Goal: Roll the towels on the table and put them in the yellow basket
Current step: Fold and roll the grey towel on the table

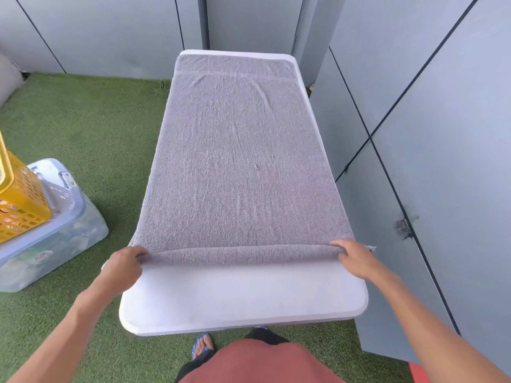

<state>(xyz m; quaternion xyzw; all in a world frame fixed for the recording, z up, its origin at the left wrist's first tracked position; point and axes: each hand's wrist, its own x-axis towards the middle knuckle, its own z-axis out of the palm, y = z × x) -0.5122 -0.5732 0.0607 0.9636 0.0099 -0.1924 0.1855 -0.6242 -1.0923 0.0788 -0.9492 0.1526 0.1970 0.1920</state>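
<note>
At nine o'clock from me, the yellow basket sits on the lid of a clear storage bin that rests on the green turf, well apart from the counter. My left hand has its grip curled round the left end of the rolled near edge of the grey towel, fingers tucked over the top of the roll at the counter's left side. The towel lies flat along the white counter toward twelve o'clock, nearly covering it from edge to edge, with a hemmed band at the far end; only the near strip is turned into a thin roll running straight across between my hands. Bare white counter shows at six o'clock, between that roll and me. My right hand grips the right end of the roll the same way, fingers curled over it. At three o'clock stand grey wall panels, just beside the counter.
</note>
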